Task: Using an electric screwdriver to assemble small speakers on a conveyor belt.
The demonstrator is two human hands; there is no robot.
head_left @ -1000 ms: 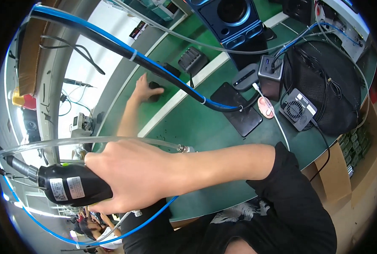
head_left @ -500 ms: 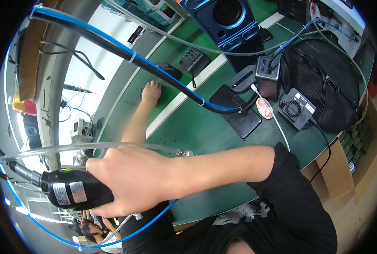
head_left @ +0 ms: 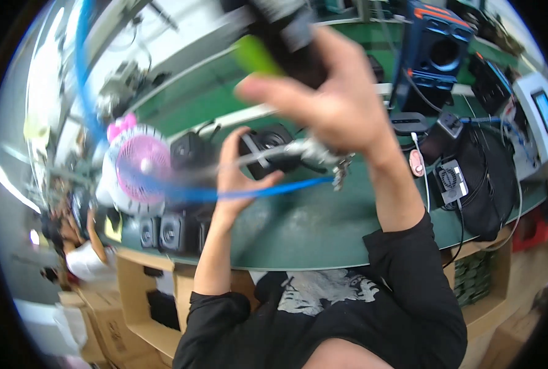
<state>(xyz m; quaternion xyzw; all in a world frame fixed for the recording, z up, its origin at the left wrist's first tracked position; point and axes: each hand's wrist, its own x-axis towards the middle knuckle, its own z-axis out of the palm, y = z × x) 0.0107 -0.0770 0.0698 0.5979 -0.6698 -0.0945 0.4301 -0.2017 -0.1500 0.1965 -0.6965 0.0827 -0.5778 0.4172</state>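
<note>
A black power screwdriver [head_left: 295, 52] with a lime-green part is held up in my right hand [head_left: 344, 107], blurred by motion; its tip is out of clear sight. My left hand [head_left: 231, 181] curves its thumb and fingers around the left side of a black box-shaped speaker unit [head_left: 274, 138] on the green table [head_left: 311, 234]. A blue hose [head_left: 274, 189] passes in front of that hand, with a metal fitting [head_left: 338, 175] at its end below my right wrist. Part of the speaker unit is hidden by the hose and fittings.
To the left are a pink-and-white fan [head_left: 141, 163] and small black speakers [head_left: 171, 232]. A tall blue-black speaker [head_left: 431, 58], a black mesh bag [head_left: 489, 190], a small grey fan device [head_left: 451, 181] and a pink object [head_left: 416, 163] lie right. Cardboard boxes [head_left: 135, 295] stand below the edge.
My right hand has swung up and right with the screwdriver, away from the lower left. My left hand has come back from the far side and is now around the speaker unit. The view has shifted.
</note>
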